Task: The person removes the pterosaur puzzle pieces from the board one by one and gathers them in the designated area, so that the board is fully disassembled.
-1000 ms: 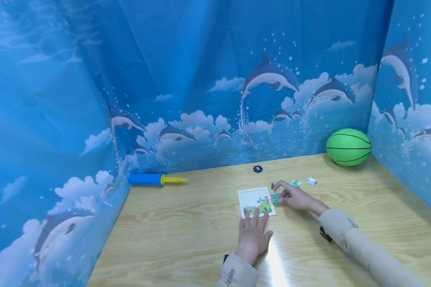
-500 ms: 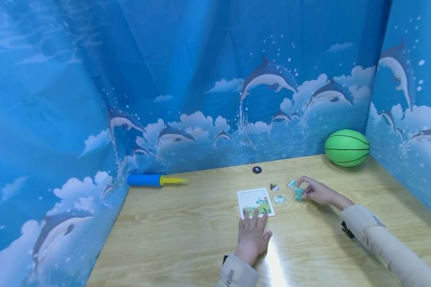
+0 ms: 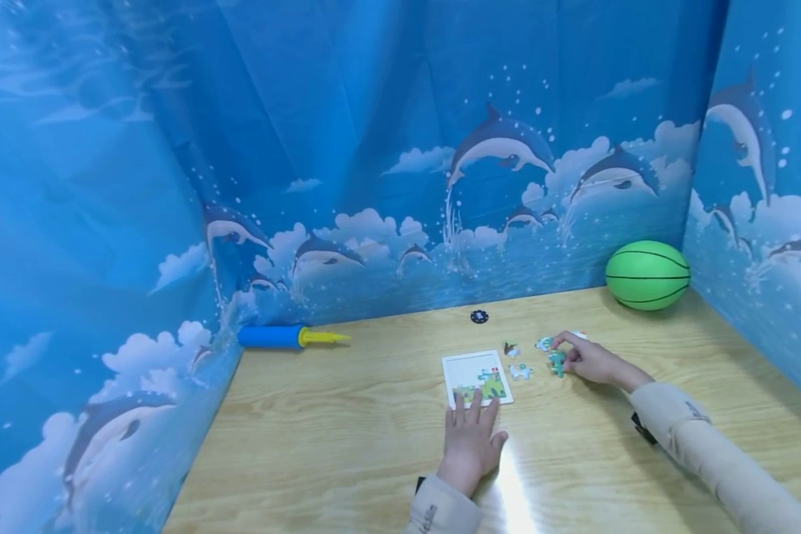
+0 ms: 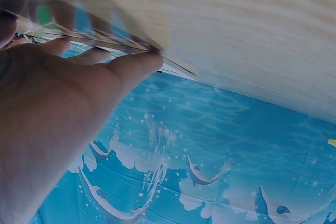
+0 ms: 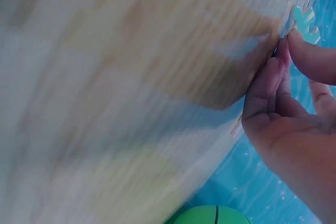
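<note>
Dolphin-print backdrop, wooden tabletop (image 3: 347, 415). Left hand (image 3: 469, 445) flat, pinning the puzzle board (image 3: 475, 377). At its three o'clock, right hand (image 3: 590, 362) pinches a teal puzzle piece (image 3: 558, 363); such a fingertip pinch might let it slip.

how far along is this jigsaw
Early on. A few pieces sit in the lower part of the puzzle board, its upper part bare white. The left hand presses the board's near edge; the right hand pinches a teal piece. Three loose pieces wait beside the board.
</note>
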Demonstrator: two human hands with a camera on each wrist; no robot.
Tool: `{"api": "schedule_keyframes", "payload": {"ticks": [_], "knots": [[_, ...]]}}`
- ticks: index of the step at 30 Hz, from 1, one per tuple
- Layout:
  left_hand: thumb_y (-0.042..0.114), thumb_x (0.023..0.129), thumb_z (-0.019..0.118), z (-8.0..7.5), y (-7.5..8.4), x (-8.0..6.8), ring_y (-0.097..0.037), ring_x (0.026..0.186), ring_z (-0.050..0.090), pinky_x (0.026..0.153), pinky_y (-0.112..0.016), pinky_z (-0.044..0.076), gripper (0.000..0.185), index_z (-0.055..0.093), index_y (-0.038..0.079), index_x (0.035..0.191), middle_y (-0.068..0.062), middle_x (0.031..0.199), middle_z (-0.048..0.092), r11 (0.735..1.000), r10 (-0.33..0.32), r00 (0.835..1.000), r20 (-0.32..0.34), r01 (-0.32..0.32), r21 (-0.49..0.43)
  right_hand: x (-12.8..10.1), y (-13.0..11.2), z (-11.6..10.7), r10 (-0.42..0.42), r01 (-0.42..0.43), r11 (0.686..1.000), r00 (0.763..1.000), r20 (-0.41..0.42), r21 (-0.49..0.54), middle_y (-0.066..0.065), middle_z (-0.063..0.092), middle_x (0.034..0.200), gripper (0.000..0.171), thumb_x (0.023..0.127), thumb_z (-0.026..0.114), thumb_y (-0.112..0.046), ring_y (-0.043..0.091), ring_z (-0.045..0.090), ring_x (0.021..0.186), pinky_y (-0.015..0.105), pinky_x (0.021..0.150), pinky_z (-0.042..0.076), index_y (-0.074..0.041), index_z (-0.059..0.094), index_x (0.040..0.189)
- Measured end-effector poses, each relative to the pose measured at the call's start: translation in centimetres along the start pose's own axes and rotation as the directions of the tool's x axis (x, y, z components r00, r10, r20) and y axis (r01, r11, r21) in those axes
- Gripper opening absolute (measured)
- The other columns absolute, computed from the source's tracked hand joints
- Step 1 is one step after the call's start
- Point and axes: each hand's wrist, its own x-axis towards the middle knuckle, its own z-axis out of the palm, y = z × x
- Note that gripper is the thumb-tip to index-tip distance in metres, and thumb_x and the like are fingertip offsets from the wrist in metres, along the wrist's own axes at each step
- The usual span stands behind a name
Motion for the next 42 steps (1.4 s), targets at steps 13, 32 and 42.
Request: {"api": "schedule_keyframes", "payload": {"ticks": [13, 32, 42], "knots": [[0.054, 0.089, 0.03, 0.2, 0.1, 0.1, -0.029, 0.134, 0.012, 0.107, -0.047, 0.017, 0.053, 0.019, 0.039, 0.139, 0.005, 0.147, 0.016, 1.0, 0.0, 1.0, -0.01, 0.0, 0.023, 0.0, 0.1, 0.3, -0.03, 0.031, 0.999, 0.999, 0.023, -0.022, 0.011, 0.044, 0.085, 0.032, 0.085, 0.046, 0.006, 0.019, 0.041, 0.078, 0.03, 0.066, 0.037, 0.009, 0.044, 0.117], [0.054, 0.089, 0.031, 0.4, -0.1, 0.1, -0.029, 0.134, 0.011, 0.106, -0.047, 0.017, 0.054, 0.019, 0.038, 0.139, 0.004, 0.148, 0.015, 1.0, 0.007, 1.0, -0.015, -0.007, 0.025, -0.1, 0.4, 0.8, 0.012, -0.013, 1.0, 0.999, -0.033, -0.027, 0.02, 0.05, 0.1, 0.023, 0.087, 0.045, 0.003, 0.033, 0.047, 0.095, 0.048, 0.083, 0.041, 0.01, 0.045, 0.109], [0.054, 0.089, 0.03, 0.4, -0.1, 0.1, -0.029, 0.134, 0.012, 0.106, -0.048, 0.018, 0.054, 0.019, 0.039, 0.139, 0.004, 0.147, 0.015, 1.0, 0.005, 1.0, -0.015, -0.005, 0.03, 0.2, -1.1, 1.4, -0.092, 0.09, 0.996, 0.992, -0.089, -0.028, 0.017, 0.051, 0.092, 0.025, 0.085, 0.042, 0.009, 0.026, 0.048, 0.086, 0.039, 0.075, 0.044, 0.011, 0.048, 0.109]]}}
